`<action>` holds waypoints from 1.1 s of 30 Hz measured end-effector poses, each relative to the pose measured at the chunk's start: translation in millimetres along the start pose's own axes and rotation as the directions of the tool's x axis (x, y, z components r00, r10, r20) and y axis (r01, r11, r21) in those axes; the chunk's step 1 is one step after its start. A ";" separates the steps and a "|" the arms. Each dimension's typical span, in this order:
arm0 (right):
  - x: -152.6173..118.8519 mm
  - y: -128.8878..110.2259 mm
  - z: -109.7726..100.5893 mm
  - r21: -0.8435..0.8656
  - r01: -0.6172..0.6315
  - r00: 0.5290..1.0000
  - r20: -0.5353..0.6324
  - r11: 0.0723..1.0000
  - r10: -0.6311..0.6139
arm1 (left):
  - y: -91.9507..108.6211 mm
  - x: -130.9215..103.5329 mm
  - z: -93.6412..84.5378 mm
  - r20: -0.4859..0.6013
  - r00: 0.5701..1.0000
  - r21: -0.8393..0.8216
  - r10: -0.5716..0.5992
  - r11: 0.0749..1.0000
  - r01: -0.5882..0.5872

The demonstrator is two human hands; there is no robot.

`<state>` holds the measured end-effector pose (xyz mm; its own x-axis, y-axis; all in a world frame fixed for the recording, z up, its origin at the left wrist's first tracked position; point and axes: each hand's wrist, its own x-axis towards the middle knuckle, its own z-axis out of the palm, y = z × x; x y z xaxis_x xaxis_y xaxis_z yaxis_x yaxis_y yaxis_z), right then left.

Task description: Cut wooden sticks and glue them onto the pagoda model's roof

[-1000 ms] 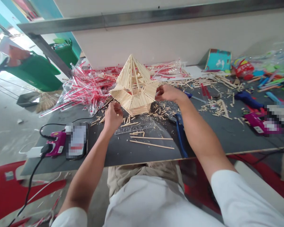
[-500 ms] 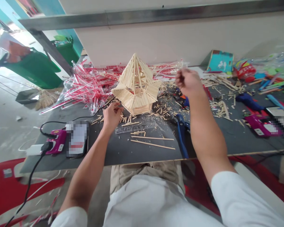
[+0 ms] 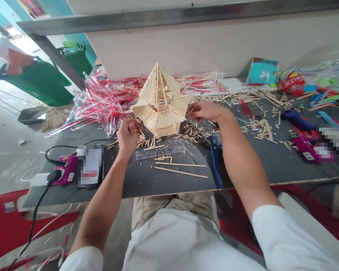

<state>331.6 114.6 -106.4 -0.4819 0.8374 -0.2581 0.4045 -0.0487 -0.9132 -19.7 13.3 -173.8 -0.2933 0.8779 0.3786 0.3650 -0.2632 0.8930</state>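
Note:
A pale model pavilion [image 3: 161, 109] made of thin wooden sticks stands upright on the dark table, its pointed roof above a flared lower tier. My left hand [image 3: 127, 134] is by its lower left side, fingers curled in; whatever they may hold is hidden. At the right edge of the lower tier is my right hand [image 3: 207, 111], fingers bent and slightly apart. Whether its fingertips touch the model is unclear. In front of the model lie a clear ruler [image 3: 159, 151], loose sticks [image 3: 180, 172] and blue-handled cutters [image 3: 215, 162].
Red-and-clear plastic wrappers [image 3: 101, 101] pile up at the back left. Cut stick bits are strewn around. A phone [image 3: 92, 167] and a purple power adapter [image 3: 64, 170] lie at left; a blue glue gun [image 3: 296, 121] and another purple adapter [image 3: 310, 147] at right.
My right hand has come down and left from above the table to the model's right edge. My left hand has shifted slightly left. The model stands in the same place.

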 end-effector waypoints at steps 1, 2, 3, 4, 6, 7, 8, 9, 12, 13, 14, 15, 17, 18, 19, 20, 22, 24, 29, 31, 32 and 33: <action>6.9 3.6 7.6 -0.093 -0.024 0.992 0.118 0.995 0.034 | 0.7 -1.0 0.6 0.013 1.000 0.019 0.006 1.000 -0.007; 12.7 6.6 13.5 -0.181 -0.031 0.973 0.218 0.983 0.071 | 1.5 -1.8 1.1 0.021 1.000 0.039 0.013 0.999 -0.014; 17.1 8.8 17.7 -0.247 -0.021 0.950 0.298 0.969 0.096 | 2.5 -2.5 1.3 0.025 0.999 0.058 0.020 0.998 -0.022; 19.9 10.1 19.8 -0.282 -0.002 0.932 0.347 0.959 0.104 | 3.6 -2.9 1.4 0.029 0.999 0.074 0.027 0.997 -0.029; 20.2 10.0 18.2 -0.315 0.048 0.913 0.398 0.948 0.086 | 5.4 -3.3 1.1 0.032 0.999 0.090 0.043 0.995 -0.046; 17.8 8.6 14.6 -0.316 0.074 0.907 0.416 0.946 0.068 | 6.2 -3.4 0.9 0.032 0.998 0.093 0.052 0.994 -0.055; 13.9 6.7 9.6 -0.314 0.095 0.903 0.427 0.945 0.051 | 6.8 -3.4 0.7 0.030 0.998 0.094 0.061 0.994 -0.063; 8.8 4.4 3.5 -0.306 0.109 0.901 0.433 0.946 0.036 | 7.2 -3.4 0.6 0.028 0.997 0.096 0.069 0.993 -0.072; -8.6 -1.7 -15.0 -0.253 0.134 0.907 0.421 0.958 -0.015 | 7.9 -4.2 0.6 0.025 0.996 0.110 0.086 0.990 -0.088; -13.2 -2.6 -19.3 -0.228 0.137 0.915 0.403 0.964 -0.035 | 8.1 -4.6 0.7 0.025 0.996 0.115 0.088 0.989 -0.091; -16.3 -2.7 -21.9 -0.202 0.136 0.923 0.380 0.970 -0.051 | 8.3 -5.2 0.9 0.025 0.995 0.119 0.092 0.988 -0.094; -17.8 -2.0 -22.5 -0.180 0.131 0.933 0.355 0.975 -0.060 | 8.5 -5.9 1.1 0.026 0.995 0.123 0.097 0.987 -0.099; -15.7 1.3 -17.6 -0.142 0.105 0.959 0.277 0.984 -0.062 | 8.8 -7.0 1.5 0.026 0.994 0.129 0.106 0.986 -0.108; -12.7 3.5 -12.3 -0.129 0.087 0.969 0.239 0.988 -0.054 | 8.8 -7.5 1.8 0.027 0.994 0.132 0.106 0.985 -0.109; -8.8 5.7 -5.5 -0.115 0.072 0.975 0.217 0.991 -0.046 | 8.8 -7.8 2.1 0.029 0.994 0.134 0.103 0.985 -0.106; -4.7 7.5 2.4 -0.100 0.060 0.975 0.219 0.993 -0.037 | 8.6 -7.9 2.3 0.032 0.995 0.137 0.097 0.985 -0.100; 3.4 9.8 19.3 -0.073 0.050 0.952 0.306 0.996 -0.026 | 7.8 -7.8 2.8 0.039 0.996 0.142 0.081 0.986 -0.085; 9.9 10.0 33.7 -0.077 0.051 0.920 0.392 0.996 -0.017 | 6.4 -7.3 3.1 0.039 0.997 0.139 0.066 0.988 -0.071; 15.0 9.8 37.4 -0.150 0.046 0.969 0.246 0.988 -0.008 | 5.3 -7.1 1.7 0.041 0.997 0.130 0.071 0.989 -0.075; 11.6 11.2 26.4 -0.163 0.055 0.964 0.267 0.985 -0.010 | 6.0 -7.9 1.3 0.051 0.995 0.135 0.089 0.986 -0.095; 8.9 11.8 19.8 -0.162 0.057 0.959 0.282 0.985 -0.009 | 6.5 -8.3 1.5 0.054 0.994 0.136 0.095 0.986 -0.101; 5.7 12.0 13.2 -0.157 0.052 0.957 0.291 0.986 -0.004 | 7.2 -8.6 1.8 0.055 0.994 0.132 0.094 0.986 -0.101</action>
<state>323.4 111.6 -123.1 -0.6889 0.6430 -0.3345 0.4957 0.0812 -0.8647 -12.9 4.6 -171.1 -0.2086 0.8697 0.4474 0.5058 -0.2956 0.8104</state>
